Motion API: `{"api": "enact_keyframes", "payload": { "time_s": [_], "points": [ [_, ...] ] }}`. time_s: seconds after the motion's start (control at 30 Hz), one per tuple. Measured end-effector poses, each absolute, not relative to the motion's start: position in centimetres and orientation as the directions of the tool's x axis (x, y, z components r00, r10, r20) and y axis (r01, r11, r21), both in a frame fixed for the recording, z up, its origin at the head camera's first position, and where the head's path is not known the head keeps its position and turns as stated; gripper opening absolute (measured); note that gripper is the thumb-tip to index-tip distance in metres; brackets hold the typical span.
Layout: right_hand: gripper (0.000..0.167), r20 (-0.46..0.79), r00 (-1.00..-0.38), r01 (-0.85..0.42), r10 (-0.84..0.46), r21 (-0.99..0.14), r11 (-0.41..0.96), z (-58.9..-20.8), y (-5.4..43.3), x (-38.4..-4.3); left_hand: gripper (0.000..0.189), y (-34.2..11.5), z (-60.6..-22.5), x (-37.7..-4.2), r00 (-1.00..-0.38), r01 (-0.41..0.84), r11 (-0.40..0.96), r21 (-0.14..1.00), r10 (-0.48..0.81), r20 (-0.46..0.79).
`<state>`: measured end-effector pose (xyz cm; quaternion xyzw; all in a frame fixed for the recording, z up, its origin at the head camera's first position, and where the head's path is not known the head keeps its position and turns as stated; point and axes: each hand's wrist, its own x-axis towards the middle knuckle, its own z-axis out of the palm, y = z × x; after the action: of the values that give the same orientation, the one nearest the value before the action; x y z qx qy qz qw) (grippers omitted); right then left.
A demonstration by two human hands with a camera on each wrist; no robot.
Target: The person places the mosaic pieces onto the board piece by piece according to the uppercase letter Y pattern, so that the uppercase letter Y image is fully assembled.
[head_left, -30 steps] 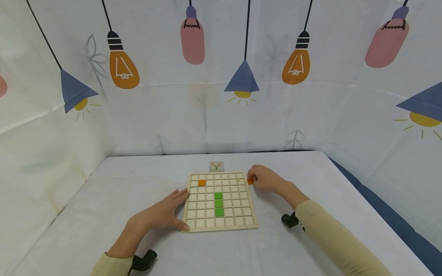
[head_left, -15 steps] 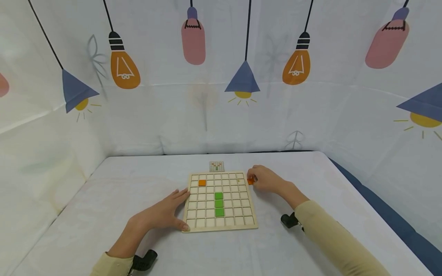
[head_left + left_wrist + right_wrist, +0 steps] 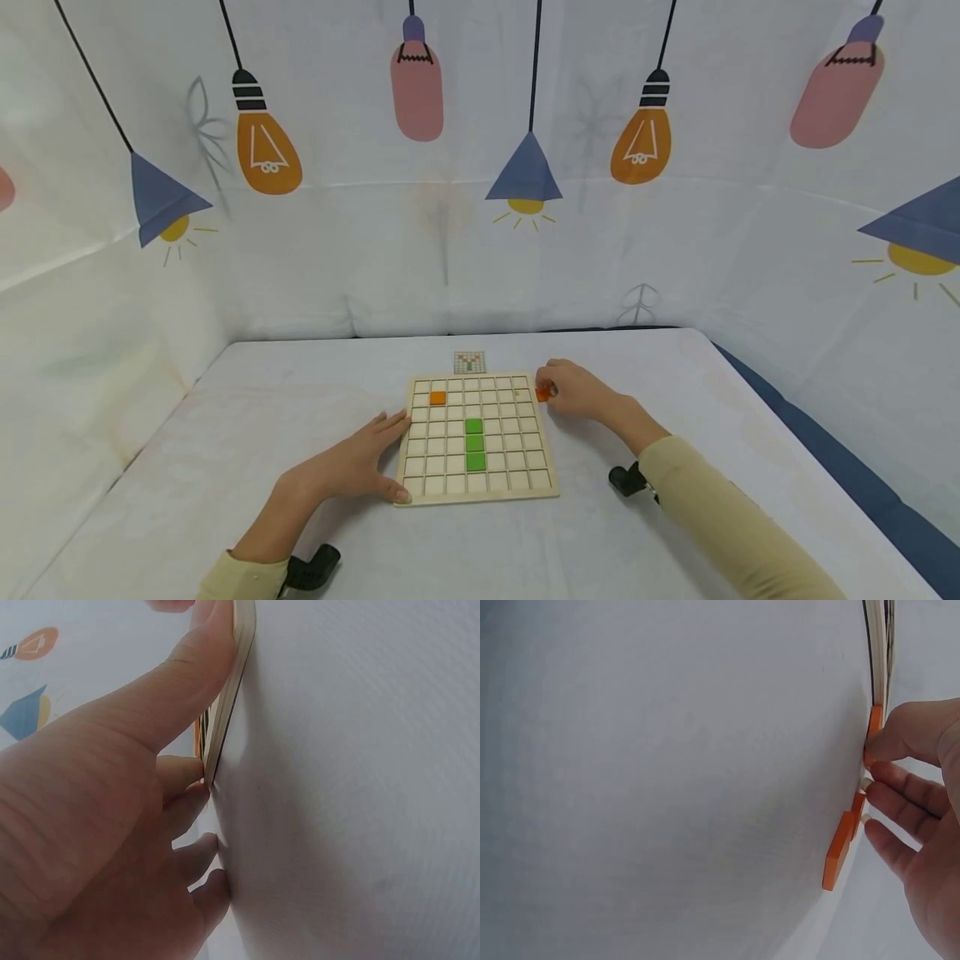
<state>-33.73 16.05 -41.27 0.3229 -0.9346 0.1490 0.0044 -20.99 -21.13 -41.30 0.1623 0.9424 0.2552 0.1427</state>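
A square wooden grid board (image 3: 517,460) lies flat on the table. One orange tile (image 3: 438,398) sits in its upper left part, and a column of green tiles (image 3: 475,443) runs down the middle. At the board's left edge rests my left hand (image 3: 352,467), thumb on the near corner and fingers stretched along the side. My right hand (image 3: 579,390) is beside the far right edge, where thumb and forefinger pinch an orange tile (image 3: 874,724) close to the board. Two more orange tiles, a nearer one (image 3: 838,851) and a farther one (image 3: 858,814), lie by its other fingers.
Just beyond the board lies a small pattern card (image 3: 470,362) with a printed grid. White cloth covers the table (image 3: 300,375). A white curtain (image 3: 450,242) printed with lamps hangs behind it and at the sides.
Both hands stay where they were, and the tiles on the board are unchanged. The head view has shifted very slightly.
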Motion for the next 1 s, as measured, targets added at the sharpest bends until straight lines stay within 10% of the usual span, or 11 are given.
{"api": "enact_keyframes", "payload": {
  "time_s": [1.0],
  "points": [
    [0.017,0.15,-0.797,-0.602,-0.586,-0.287,0.745,-40.91,15.59,-33.8,0.118,-21.0,-41.01,-21.15,-0.902,0.236,0.822,0.518,0.384,-0.198]
  ]
}}
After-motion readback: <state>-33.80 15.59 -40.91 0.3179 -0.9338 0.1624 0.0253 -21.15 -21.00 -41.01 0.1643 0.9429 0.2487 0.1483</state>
